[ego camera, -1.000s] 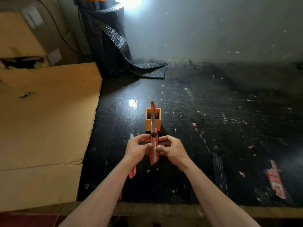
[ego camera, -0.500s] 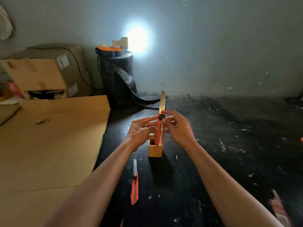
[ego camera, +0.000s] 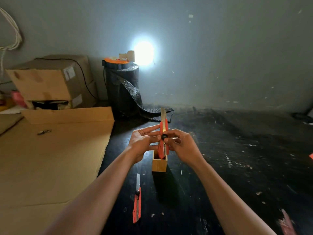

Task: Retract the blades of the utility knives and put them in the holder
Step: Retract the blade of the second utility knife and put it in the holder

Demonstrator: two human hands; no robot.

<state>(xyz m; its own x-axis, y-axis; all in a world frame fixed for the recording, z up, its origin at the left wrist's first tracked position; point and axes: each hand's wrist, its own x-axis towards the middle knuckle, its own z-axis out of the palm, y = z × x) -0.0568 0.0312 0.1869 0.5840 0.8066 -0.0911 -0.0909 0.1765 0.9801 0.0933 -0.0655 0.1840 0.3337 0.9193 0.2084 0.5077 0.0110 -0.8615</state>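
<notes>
Utility knife (ego camera: pixel 163 138) upright, blade out, pinched between left hand (ego camera: pixel 143 144), right hand (ego camera: pixel 182 146)

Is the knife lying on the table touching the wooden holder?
Apart. The head view shows dark table between the lying knife and the holder; its blade tip stops left of the holder's base.

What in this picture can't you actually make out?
- Inside of the wooden holder, head view: the held knife and both hands hide it.
- Held knife's lower end: I cannot tell if it touches the holder.
- Red scrap, right: cut off by the frame edge.
- Opening under the cardboard box: too dark.
</notes>
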